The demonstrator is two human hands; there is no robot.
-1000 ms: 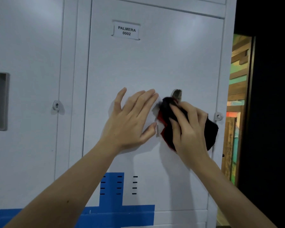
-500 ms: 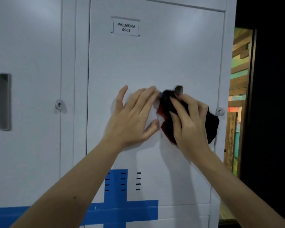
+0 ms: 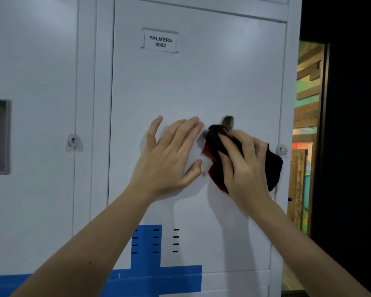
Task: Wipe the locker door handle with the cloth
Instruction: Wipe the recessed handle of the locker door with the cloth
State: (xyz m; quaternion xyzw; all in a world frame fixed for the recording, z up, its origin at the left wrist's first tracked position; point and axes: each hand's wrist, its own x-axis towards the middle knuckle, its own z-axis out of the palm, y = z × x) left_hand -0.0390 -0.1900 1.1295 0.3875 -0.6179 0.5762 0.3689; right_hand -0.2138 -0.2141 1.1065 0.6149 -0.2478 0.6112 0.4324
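Locker door handle (image 3: 228, 121): a recessed grey metal pull, only its top showing above the cloth, set in the right half of the white painted metal locker door (image 3: 201, 82). The door fills the middle of the view, and a blue painted band (image 3: 159, 277) crosses its lower part. The left hand (image 3: 171, 159) lies flat on the door just left of the handle, fingers straight and spread, holding nothing; it appears to brace the door. The right hand (image 3: 244, 168) grips the bunched black-and-red cloth (image 3: 273, 168), fingers curled over it, and presses it against the lower portion of the handle. A small white name label (image 3: 160, 42) reading "PALMERA 0002" sits near the top of the door. A small metal padlock hasp (image 3: 281, 149) projects at the door's right edge, just beside the cloth. Step in hand, as judged: the wiping itself, partway through. The next move calls for carrying the cloth up over the exposed top of the handle and into its recess, with firm pressure while the left hand steadies the door.
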